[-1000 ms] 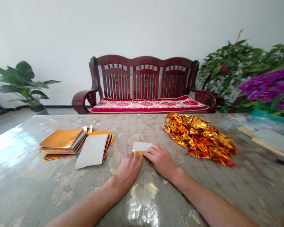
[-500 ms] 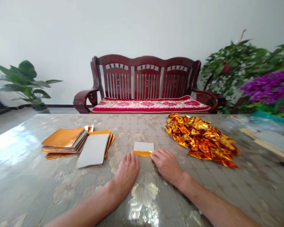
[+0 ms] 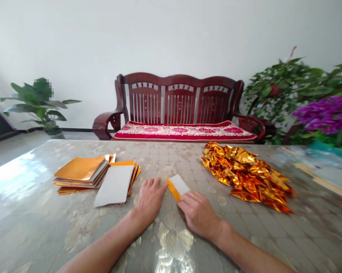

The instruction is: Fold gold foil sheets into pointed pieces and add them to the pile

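A small folded paper (image 3: 178, 185), white on top with a gold folded edge, lies turned at an angle on the table between my hands. My left hand (image 3: 150, 199) lies flat with fingers stretched out, its fingertips touching the paper's gold end. My right hand (image 3: 198, 214) rests just below the paper, fingers curled and pressing on its near corner. To the left lie stacks of gold sheets (image 3: 82, 173) and a white-faced stack (image 3: 116, 184).
A heap of folded gold foil pieces (image 3: 245, 174) sits at the right on the glossy patterned table (image 3: 45, 227). A wooden bench (image 3: 178, 110) with a red cushion stands behind. Plants and purple flowers (image 3: 327, 113) are at the far right, with plastic-covered items (image 3: 327, 170) below them.
The folded paper has been turned from square-on to diagonal. My right hand moved down and below it; my left hand shifted slightly left. The view tilted down a little.
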### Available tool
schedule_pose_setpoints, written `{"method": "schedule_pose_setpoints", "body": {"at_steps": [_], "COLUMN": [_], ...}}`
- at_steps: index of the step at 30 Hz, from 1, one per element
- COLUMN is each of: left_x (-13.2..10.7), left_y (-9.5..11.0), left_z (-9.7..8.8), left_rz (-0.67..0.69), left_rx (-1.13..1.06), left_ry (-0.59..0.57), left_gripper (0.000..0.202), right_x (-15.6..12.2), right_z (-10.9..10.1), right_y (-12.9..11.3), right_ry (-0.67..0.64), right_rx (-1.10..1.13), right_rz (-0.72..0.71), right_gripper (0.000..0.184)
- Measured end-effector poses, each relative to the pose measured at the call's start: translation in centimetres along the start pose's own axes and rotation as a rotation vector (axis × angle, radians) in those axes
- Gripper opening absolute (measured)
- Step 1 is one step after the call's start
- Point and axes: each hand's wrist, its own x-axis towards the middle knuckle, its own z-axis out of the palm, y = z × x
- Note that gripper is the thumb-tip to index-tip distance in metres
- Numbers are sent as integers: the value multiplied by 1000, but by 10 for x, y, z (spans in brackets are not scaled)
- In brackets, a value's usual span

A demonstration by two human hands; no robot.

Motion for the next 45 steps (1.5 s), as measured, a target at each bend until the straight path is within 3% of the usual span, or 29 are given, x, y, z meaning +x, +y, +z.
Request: {"method": "schedule_pose_setpoints", "body": {"at_steps": [4, 7, 9, 11, 14, 21, 45], "left_x": [5, 7, 9, 10, 13, 16, 16], "left_y": [0, -1, -4, -9, -13, -16, -17], "left_z": [1, 4, 5, 5, 2, 1, 4], "left_rz": [-14, 25, 69, 122, 121, 14, 20], "left_rx": [-95, -153, -191, -243, -313, -436, -457], "left_ry": [37, 24, -7, -42, -56, 25, 42], "left_gripper": [39, 37, 37, 39, 43, 27, 23], "right_x": [6, 7, 6, 6, 7, 12, 13], "right_z": [-1, 1, 4, 9, 16, 14, 10], "right_y": [-13, -9, 1, 14, 29, 28, 27], "right_ry": [9, 58, 139, 226, 230, 114, 110], "right_rx": [183, 343, 399, 375, 302, 221, 198], "right_rz": [-179, -266, -191, -29, 97, 60, 122], "right_gripper": [25, 31, 32, 35, 36, 29, 31]}}
